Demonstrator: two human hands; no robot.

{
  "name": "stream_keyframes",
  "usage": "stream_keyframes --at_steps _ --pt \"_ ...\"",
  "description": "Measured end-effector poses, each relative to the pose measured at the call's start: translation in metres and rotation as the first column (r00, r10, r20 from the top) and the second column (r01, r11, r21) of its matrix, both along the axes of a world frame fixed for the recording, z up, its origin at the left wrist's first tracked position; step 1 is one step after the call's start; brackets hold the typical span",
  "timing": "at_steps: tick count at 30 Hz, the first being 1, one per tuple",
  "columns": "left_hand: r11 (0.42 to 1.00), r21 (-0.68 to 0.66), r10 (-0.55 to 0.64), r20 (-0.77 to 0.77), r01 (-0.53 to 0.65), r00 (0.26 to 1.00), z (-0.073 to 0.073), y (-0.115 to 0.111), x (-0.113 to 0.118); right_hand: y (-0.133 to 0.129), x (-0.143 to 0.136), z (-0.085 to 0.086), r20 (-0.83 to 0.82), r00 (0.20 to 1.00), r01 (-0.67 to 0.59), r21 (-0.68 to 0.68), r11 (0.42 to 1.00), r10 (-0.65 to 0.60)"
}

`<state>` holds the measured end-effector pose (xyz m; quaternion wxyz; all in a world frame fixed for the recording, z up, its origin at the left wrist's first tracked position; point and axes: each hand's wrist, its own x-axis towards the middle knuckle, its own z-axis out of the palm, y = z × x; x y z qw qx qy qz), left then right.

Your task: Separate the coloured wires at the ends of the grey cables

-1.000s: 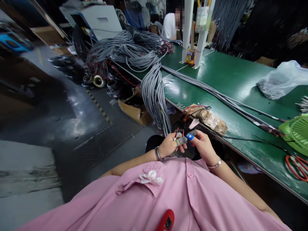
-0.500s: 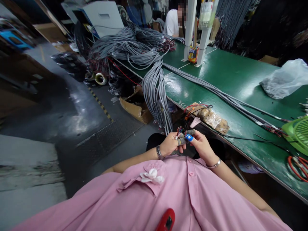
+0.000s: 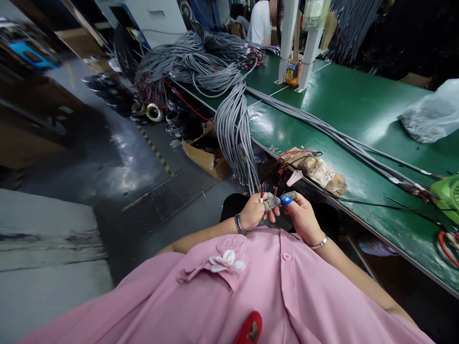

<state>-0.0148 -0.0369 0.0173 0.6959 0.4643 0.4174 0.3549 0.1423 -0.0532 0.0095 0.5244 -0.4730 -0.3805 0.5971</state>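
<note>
Evidently, the left hand (image 3: 253, 211) steadies coloured wires (image 3: 263, 188) for the right hand (image 3: 303, 215) to work at.

Low in front of the pink shirt (image 3: 258, 277), just off the table's near edge, the left fingers pinch the wires with their ends pointing up, probably so that each strand stays easy to reach; the right thumb, in a blue cover (image 3: 286, 199), sits close to its forefinger, though I cannot tell whether anything lies between those 2. Grey cables (image 3: 234, 129) droop over the edge of the glossy green table (image 3: 358, 105), perhaps to keep their ends near the lap, while others run along it towards a green fan (image 3: 448, 198). A cardboard box (image 3: 206, 153) stands on the dark floor (image 3: 132, 143), and beyond the cable heap is 1 co-worker in a white top (image 3: 260, 24).
</note>
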Motion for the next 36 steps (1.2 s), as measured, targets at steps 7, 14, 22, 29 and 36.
stream_keyframes --at_steps 7,14,22,29,36 --pt "0.999 -0.002 -0.036 0.000 0.036 0.999 -0.002 -0.001 -0.001 0.001 0.002 0.000 -0.016 1.000 -0.011 -0.014 1.000 0.011" --pt "0.999 0.035 -0.025 -0.013 0.025 1.000 -0.004 0.001 -0.004 -0.001 0.005 -0.002 -0.028 0.998 -0.058 0.010 0.998 0.058" --pt "0.994 0.037 -0.098 -0.087 0.102 0.991 -0.007 -0.001 -0.003 0.002 0.003 0.007 0.063 0.989 -0.134 -0.009 0.991 0.135" --pt "0.994 0.050 -0.090 -0.111 0.096 0.990 -0.007 0.000 -0.002 0.003 -0.002 0.003 0.054 0.997 -0.056 0.010 0.998 0.056" --pt "0.998 0.028 -0.053 -0.058 0.055 0.997 -0.010 0.003 -0.004 0.002 -0.002 -0.002 -0.055 0.998 -0.012 -0.015 1.000 0.012"
